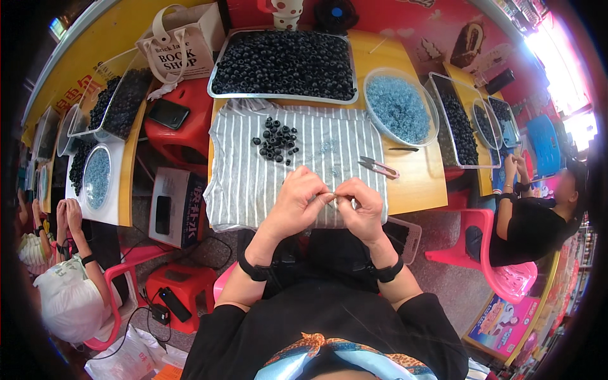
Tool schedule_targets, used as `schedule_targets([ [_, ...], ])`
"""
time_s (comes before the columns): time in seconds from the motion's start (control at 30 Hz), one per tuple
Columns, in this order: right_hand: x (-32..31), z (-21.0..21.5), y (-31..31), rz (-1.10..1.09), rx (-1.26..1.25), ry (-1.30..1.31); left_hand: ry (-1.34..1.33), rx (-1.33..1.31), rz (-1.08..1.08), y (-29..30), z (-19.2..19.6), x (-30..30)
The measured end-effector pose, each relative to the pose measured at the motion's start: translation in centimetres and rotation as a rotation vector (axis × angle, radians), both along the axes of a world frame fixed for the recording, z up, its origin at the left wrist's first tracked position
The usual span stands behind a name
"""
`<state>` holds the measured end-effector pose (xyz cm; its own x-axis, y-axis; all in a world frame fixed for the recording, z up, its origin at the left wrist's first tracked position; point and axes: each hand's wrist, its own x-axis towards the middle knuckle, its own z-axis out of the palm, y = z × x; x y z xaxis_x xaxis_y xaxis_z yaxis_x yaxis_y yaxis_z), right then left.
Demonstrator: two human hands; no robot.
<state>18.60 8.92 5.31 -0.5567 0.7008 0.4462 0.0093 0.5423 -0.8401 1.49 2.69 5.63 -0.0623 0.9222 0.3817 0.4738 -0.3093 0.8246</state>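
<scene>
The fingers [327,197] of both hands meet tip to tip over the near edge of the desk [415,180], pinched narrow on something too small to make out, perhaps a bead or a thread. The left hand [297,201] and the right hand [362,209] touch at the thumbs and forefingers, and each wrist wears a black band.

Directly under the fingers lies a grey striped cloth [240,177]. Just beyond them on the cloth sits a small heap of black beads [277,140]. Slightly beyond and to the right of the fingers, a small pair of snips [379,166] rests on the bare wood. Farther out stands a large tray of black beads [285,63], and to its right a round clear bowl of pale blue beads [399,107].

By the look of it, the step in hand is close fingertip work on one small piece. A further piece would mean a short reach forward to the heap, with one hand keeping its pinch.
</scene>
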Motion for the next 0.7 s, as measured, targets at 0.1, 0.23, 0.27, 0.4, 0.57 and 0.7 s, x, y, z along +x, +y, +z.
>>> schedule_targets([
  [0.1, 0.2, -0.6, -0.2, 0.008, -0.355, 0.081, 0.005, 0.019, -0.006, 0.0, 0.2, 0.0],
  [0.23, 0.0, -0.4, -0.5, 0.031, -0.522, 0.185, -0.091, -0.009, -0.072, 0.0, 0.0, -0.3],
  [0.27, 0.0, -0.3, -0.5, 0.017, -0.426, 0.157, -0.091, -0.010, -0.070, -0.1, -0.2, -0.3],
  [0.4, -0.3, 0.9, -0.3, -0.151, 0.228, 0.047, -0.250, -0.145, -0.003, -0.4, -0.8, -0.1],
  [0.57, -0.2, -0.1, 0.7, -0.188, 0.300, -0.201, 0.079, -0.047, 0.160, -0.1, -0.7, 0.4],
  [0.7, -0.2, -0.5, 1.2, -0.138, 0.513, -0.454, 0.405, 0.001, 0.283, 0.0, -0.9, 0.9],
])
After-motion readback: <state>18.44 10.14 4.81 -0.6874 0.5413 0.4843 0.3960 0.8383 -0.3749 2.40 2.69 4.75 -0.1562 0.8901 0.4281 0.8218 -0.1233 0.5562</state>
